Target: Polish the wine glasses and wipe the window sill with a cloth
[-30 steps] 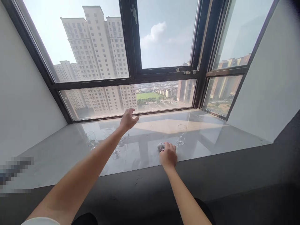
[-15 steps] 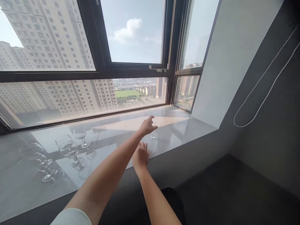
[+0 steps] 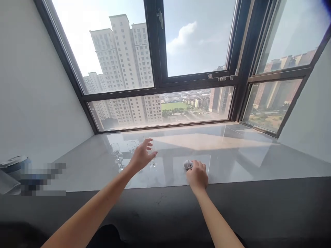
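My left hand point(image 3: 142, 155) reaches over the windowsill, its thumb and fingers curved around the bowl of a clear stemmed wine glass point(image 3: 154, 162). The stem and foot show below the thumb; whether the foot touches the sill I cannot tell. Just left of this hand stand more clear wine glasses point(image 3: 119, 159), another glass point(image 3: 131, 146) being partly covered by the hand. Near the sill's front edge, my right hand point(image 3: 198, 174) is closed on a bunched white cloth point(image 3: 188, 164), which pokes out on its left side.
The glossy grey sill point(image 3: 232, 168) runs across in front of me and ends in a front edge. Behind it are dark-framed windows point(image 3: 196, 82) and a lower glass pane. A lidded container point(image 3: 12, 163) and a blurred-out item stand at the far left, beside the white wall point(image 3: 46, 86).
My view has swung left. My left hand and the wine glass have moved left, close to the other glasses. My right hand is now farther from the left one, and the white cloth shows.
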Action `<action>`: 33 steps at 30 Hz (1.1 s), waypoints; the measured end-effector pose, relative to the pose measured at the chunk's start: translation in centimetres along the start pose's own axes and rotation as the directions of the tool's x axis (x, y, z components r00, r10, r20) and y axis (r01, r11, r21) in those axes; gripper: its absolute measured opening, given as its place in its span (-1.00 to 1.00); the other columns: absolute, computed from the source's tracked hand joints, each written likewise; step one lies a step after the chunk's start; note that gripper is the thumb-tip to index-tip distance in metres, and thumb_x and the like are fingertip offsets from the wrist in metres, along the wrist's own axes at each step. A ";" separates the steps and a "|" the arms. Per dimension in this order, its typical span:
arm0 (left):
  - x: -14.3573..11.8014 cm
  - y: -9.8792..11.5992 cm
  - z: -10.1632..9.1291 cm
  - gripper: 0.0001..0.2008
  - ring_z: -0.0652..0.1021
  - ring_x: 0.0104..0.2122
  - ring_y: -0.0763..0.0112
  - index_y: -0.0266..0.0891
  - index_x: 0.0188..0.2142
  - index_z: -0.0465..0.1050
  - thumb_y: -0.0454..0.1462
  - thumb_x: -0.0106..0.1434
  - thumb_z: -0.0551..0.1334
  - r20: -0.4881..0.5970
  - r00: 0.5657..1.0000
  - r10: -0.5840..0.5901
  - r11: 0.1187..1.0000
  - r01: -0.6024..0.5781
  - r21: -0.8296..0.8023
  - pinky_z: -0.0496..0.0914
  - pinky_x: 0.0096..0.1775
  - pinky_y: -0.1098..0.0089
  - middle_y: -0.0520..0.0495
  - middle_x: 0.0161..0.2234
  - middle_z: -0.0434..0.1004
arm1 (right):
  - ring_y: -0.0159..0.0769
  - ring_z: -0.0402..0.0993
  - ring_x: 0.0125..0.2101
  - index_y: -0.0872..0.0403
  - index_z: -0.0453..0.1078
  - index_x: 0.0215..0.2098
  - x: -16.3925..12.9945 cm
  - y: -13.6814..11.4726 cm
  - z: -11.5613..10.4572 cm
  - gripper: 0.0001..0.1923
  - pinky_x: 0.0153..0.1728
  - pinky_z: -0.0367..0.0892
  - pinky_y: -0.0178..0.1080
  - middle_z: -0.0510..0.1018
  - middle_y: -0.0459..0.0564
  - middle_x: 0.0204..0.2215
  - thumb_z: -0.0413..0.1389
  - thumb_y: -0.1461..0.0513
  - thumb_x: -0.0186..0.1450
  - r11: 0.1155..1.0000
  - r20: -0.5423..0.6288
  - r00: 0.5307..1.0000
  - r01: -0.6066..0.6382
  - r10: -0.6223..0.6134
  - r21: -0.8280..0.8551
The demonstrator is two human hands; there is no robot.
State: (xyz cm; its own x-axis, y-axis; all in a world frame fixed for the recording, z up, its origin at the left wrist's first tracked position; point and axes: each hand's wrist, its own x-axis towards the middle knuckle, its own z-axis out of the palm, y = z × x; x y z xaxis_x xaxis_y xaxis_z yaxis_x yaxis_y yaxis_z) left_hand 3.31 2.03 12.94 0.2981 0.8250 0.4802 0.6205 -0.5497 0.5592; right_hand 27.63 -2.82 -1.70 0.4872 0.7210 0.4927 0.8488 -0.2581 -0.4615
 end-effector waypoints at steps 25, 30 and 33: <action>-8.3 -8.7 0.5 -0.14 0.46 0.02 0.14 -0.16 0.24 -0.01 0.03 0.04 0.29 -0.311 0.840 -0.445 0.895 0.403 -0.191 0.43 -0.13 0.23 -0.26 0.09 0.35 | -0.18 0.22 -0.11 0.04 0.32 -0.13 -0.1 0.0 0.4 -0.70 -0.51 0.02 -0.30 0.42 0.03 -0.17 -0.08 0.40 0.22 1.000 0.001 1.000 0.000 0.000 -0.023; -8.9 -11.0 1.7 -0.48 0.57 -0.25 0.24 -0.23 -0.01 0.38 -0.05 0.06 0.25 -0.212 0.824 -0.525 0.851 0.505 -0.145 0.41 -0.26 0.34 -0.17 -0.19 0.55 | -0.18 0.21 -0.11 0.03 0.31 -0.12 -0.2 0.0 0.2 -0.70 -0.52 0.02 -0.31 0.41 0.04 -0.17 -0.06 0.39 0.22 1.000 0.014 1.000 -0.005 0.005 -0.030; -9.2 -11.3 2.2 -0.65 0.57 -0.37 0.31 -0.21 -0.18 0.48 -0.08 0.09 0.20 -0.213 0.832 -0.512 0.859 0.498 -0.118 0.38 -0.31 0.38 -0.10 -0.34 0.58 | -0.18 0.21 -0.10 0.04 0.32 -0.11 -0.1 -0.1 0.0 -0.69 -0.52 0.03 -0.30 0.41 0.05 -0.16 -0.06 0.39 0.22 0.999 0.027 1.000 -0.012 0.013 -0.037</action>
State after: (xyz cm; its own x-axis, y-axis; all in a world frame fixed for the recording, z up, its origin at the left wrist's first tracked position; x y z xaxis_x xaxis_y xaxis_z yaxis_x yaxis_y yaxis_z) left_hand -4.86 0.95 0.77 -0.2241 0.9399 0.2575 0.5959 -0.0769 0.7994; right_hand 27.44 -2.86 -1.73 0.4925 0.7345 0.4669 0.8499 -0.2901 -0.4399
